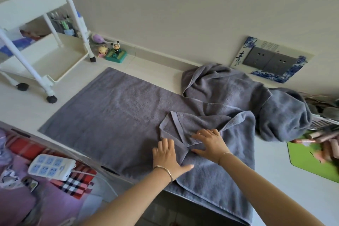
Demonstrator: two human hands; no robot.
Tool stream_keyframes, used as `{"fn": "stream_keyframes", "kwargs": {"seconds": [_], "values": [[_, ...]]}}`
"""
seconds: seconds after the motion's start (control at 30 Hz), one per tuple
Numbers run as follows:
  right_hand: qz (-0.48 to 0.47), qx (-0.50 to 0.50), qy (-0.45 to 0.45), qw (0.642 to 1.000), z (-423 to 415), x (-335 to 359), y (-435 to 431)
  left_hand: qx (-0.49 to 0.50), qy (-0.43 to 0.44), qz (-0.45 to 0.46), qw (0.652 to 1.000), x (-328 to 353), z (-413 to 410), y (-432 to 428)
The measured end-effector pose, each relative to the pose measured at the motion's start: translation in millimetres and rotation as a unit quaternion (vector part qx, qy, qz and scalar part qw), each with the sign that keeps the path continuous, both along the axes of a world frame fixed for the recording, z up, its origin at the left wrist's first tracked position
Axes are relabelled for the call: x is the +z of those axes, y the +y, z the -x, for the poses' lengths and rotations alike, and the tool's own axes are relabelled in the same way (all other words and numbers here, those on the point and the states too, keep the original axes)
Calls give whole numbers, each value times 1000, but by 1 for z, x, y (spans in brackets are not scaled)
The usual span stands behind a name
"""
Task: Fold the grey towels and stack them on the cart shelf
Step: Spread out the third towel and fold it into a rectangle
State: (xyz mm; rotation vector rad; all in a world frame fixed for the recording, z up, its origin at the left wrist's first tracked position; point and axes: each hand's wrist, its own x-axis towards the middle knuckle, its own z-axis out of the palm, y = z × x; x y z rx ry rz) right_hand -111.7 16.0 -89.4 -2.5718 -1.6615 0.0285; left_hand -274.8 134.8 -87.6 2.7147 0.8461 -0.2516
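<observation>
Flat grey towel (110,112) is lying spread on the surface (22,108), long axis running left-right. Its folded-over flap (179,123) is sitting right under both hands. L hand (167,154) & R hand (209,143) are pressing it flat, fingers straight, gripping nothing. Crumpled towel (229,86) is waiting far right. Cart shelf (42,60) is standing far left, nearer the L hand.

The grey towels (113,108) are matt, nubbly terry cloth with flat woven hems. The white cart (45,57) looks smooth, faintly glossy plastic. The countertop (275,159) is smooth and pale.
</observation>
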Motion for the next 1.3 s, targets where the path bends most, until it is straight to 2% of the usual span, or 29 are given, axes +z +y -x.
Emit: {"fn": "stream_keyframes", "kwargs": {"seconds": [0.17, 0.23, 0.3, 0.33, 0.37, 0.43, 0.47, 0.67, 0.8, 0.93, 1.1, 1.2, 1.3], "values": [[-52, 44, 5, 998, -14, -11, 7, 29, -22, -4, 999, -4, 9, -4], [-70, -6, 66, 995, -18, -11, 9, 49, -51, 34, 997, 0, 12, -1], [-107, -80, 163, 977, -22, -5, 14, 115, -90, 107, 983, 7, 14, 3], [-131, -108, 212, 962, -25, 1, 18, 162, -116, 177, 964, 14, 15, 6], [-159, -129, 252, 946, -29, 11, 23, 214, -159, 276, 923, 21, 15, 9], [-219, -145, 286, 922, -38, 38, 39, 304, -230, 479, 791, 42, 16, 16], [-245, -139, 277, 919, -42, 54, 49, 317, -253, 536, 740, 53, 16, 23], [-359, -100, 257, 892, -49, 155, 120, 292, -386, 648, 588, 115, 20, 67], [-413, -74, 291, 860, -37, 207, 188, 270, -445, 666, 534, 157, 32, 111], [-424, -49, 322, 845, -20, 230, 263, 277, -479, 660, 507, 174, 54, 167], [-392, -28, 337, 856, -6, 215, 369, 308, -497, 656, 478, 163, 87, 239], [-330, -52, 323, 886, -11, 174, 418, 355, -483, 623, 502, 135, 103, 269], [-201, -123, 285, 929, -18, 104, 456, 459, -413, 517, 593, 88, 119, 303]]}}
